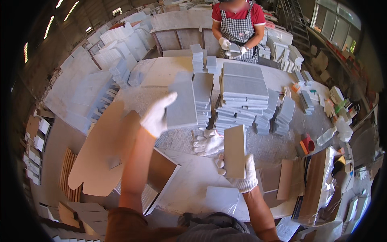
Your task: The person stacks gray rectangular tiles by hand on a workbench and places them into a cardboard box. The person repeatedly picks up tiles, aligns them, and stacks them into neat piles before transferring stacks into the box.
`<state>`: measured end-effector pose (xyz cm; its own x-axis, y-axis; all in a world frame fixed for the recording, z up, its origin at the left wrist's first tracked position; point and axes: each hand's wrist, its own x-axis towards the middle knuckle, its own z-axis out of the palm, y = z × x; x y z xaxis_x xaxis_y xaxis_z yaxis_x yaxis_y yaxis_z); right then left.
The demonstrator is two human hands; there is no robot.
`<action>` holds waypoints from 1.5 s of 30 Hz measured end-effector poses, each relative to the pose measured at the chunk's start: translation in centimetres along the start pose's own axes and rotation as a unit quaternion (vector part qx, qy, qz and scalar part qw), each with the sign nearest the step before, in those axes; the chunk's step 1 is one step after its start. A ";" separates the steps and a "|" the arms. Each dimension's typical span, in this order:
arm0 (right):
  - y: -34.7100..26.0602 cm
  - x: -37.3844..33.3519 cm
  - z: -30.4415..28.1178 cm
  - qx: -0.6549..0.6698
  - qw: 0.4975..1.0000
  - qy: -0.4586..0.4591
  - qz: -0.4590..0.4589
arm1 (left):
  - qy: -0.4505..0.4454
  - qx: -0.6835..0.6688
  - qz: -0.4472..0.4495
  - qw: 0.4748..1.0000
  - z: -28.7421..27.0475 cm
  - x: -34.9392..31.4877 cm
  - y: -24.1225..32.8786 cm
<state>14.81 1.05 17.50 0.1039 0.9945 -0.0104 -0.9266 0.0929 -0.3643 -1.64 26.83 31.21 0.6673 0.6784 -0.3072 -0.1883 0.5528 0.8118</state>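
l hand (154, 116) pinches grey tile (182, 105) by its edge, r hand (246, 178) clasps 2nd tile (235, 150) nr its bottom.

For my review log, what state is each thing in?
Left hand: gloved, at left tile's edge; grip unclear
Left tile: broad face showing
Right hand: gloved, closed around right tile
Right tile: held, tipped up
Central tile stack: unevenly piled
Loose white glove: unworn
Plastic bottle: lying on its side
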 end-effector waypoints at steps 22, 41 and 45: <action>-0.9 -5.8 4.0 -0.347 0.887 0.224 -0.205 | -0.043 -0.046 -0.046 0.997 5.5 -7.7 -14.6; -1.5 -6.6 3.9 -0.393 0.863 0.254 -0.188 | -0.013 0.046 0.005 0.999 5.0 -7.6 -15.4; -1.4 -6.5 3.3 -0.409 0.855 0.256 -0.189 | 0.003 0.068 0.013 0.998 5.4 -7.7 -15.3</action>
<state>14.23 -5.36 21.15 0.6796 0.7294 -0.0781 -0.2511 0.1312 -0.9590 0.01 10.48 23.84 0.6591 0.6951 -0.2870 -0.1056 0.4635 0.8798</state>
